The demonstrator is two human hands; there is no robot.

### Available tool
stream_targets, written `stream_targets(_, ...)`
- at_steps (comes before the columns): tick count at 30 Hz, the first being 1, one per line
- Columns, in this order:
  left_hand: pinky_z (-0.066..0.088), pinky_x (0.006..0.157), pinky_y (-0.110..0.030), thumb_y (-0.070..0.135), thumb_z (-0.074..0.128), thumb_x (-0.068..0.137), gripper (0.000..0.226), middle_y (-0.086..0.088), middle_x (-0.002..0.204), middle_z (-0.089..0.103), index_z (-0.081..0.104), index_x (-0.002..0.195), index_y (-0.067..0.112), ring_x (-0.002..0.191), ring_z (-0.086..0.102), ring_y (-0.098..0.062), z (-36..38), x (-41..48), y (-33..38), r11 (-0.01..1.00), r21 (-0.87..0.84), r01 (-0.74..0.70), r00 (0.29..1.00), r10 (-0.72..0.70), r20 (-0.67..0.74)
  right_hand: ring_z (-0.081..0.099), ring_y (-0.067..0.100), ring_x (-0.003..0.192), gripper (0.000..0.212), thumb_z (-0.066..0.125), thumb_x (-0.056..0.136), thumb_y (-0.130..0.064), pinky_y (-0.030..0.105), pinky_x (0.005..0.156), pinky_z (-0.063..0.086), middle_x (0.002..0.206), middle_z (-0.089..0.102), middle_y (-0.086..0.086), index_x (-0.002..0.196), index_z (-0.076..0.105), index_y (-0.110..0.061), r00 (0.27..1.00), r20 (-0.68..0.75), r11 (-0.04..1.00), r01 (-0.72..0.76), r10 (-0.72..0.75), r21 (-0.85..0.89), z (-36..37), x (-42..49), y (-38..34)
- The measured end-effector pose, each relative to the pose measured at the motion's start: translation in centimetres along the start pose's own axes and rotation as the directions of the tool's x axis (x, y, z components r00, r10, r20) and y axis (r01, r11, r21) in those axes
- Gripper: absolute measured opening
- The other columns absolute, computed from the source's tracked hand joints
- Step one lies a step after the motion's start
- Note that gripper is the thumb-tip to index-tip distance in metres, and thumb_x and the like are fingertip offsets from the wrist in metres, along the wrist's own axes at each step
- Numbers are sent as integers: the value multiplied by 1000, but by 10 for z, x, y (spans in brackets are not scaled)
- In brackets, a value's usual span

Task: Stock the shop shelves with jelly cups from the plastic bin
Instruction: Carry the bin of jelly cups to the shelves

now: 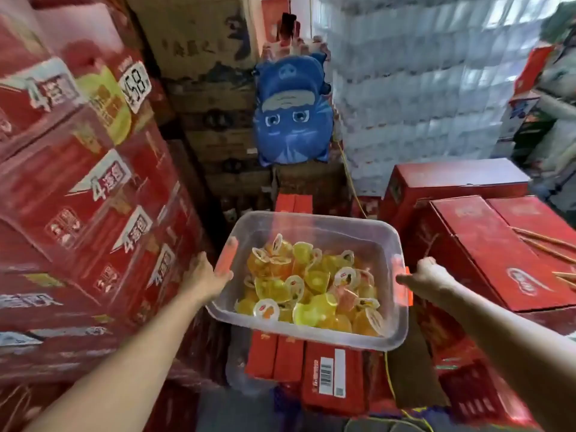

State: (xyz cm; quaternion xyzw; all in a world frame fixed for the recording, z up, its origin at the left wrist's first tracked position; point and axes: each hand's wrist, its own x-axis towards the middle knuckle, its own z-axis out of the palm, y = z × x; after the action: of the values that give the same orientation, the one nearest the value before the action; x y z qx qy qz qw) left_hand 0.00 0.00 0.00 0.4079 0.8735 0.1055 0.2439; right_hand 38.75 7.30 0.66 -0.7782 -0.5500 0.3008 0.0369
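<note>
While the head camera looked down a narrow gap between stacked goods, a person held a clear plastic bin (311,218) by its two short ends, near the middle of the scene; the left hand (208,275) gripped the left end, its fingers tucked out of sight under the rim just below the orange latch (227,255), and the right hand (427,275) was closed around the right end beside the other orange latch (402,285), thumb pointing left along the rim; both forearms reached in from the near edge. The jelly cups (311,291), mostly yellow and orange with a few pink, lay in a loose heap on the bin's floor, some upright, some tipped on their sides, their round printed lids facing many ways; the bin's far part was bare. Below the bin stood slim red boxes (290,353) on edge, one showing a barcode (325,375); whether the bin rested on them could not be told. To the left rose a wall of red cartons (93,198), one bearing a white price tag (137,82) reading 58; to the right lay flat red boxes (498,251) with thin wooden sticks (545,241) on top. Farther off, a blue cat-faced bag (291,113) hung before brown cartons (202,42), beside a tall stack of clear-wrapped white packs (420,88); a yellow cord (352,182) ran down behind the bin.
</note>
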Motion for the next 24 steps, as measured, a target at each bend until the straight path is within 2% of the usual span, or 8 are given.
stream_targets(2,36,109,-43,57,59,84,94,-20,147,41,18,152,7,133,43,-36,13,26,5,992,-106,69,998,-67,15,63,31,77,37,70,83,-31,36,64,55,86,62,15,97,56,0,991,113,982,-88,69,167,8,19,0)
stream_targets(3,42,103,-42,64,57,82,89,-19,136,53,32,146,7,123,53,-36,19,38,8,981,-170,97,995,-97,8,66,31,76,35,72,81,-27,40,65,58,85,65,16,96,57,1,984,153,959,-130,94,251,14,29,3)
stream_targets(5,50,77,-33,66,48,87,59,-13,92,69,62,103,11,85,66,-30,23,52,18,964,-255,71,994,-89,-61,69,34,78,36,75,76,-22,49,68,60,89,68,19,99,59,0,976,192,925,-166,104,342,23,41,4)
stream_targets(7,46,66,-29,56,50,92,46,-6,66,64,62,79,13,67,62,-28,23,60,25,965,-258,41,993,-67,-94,69,35,79,34,77,73,-21,50,70,60,89,68,19,97,62,-2,979,181,915,-160,98,369,29,45,6)
stream_targets(11,52,82,-40,40,71,82,42,-13,82,65,64,101,4,85,65,-33,31,78,16,965,-203,165,985,-171,-12,67,34,77,26,77,73,-16,40,62,57,86,67,19,92,64,-3,982,165,860,-164,94,483,33,46,10)
stream_targets(13,55,71,-38,27,77,79,36,-14,75,65,66,99,-1,70,64,-29,34,82,11,929,-287,233,972,-215,93,67,33,75,23,77,72,-13,41,61,57,83,67,17,89,64,-4,983,162,830,-163,89,533,35,44,9)
stream_targets(19,50,44,-27,13,79,76,20,-14,73,65,67,90,3,49,59,-24,24,84,8,923,-312,226,973,-202,107,66,33,78,31,79,70,-14,47,76,58,88,67,17,97,67,-4,980,54,787,-188,193,588,37,45,1)
stream_targets(24,37,33,-18,8,71,83,14,-14,61,56,64,86,-3,44,49,-21,26,60,-5,905,-374,204,978,-168,127,61,28,68,21,75,74,-16,32,59,50,78,63,14,87,67,-1,984,-40,839,-125,172,530,34,25,6)
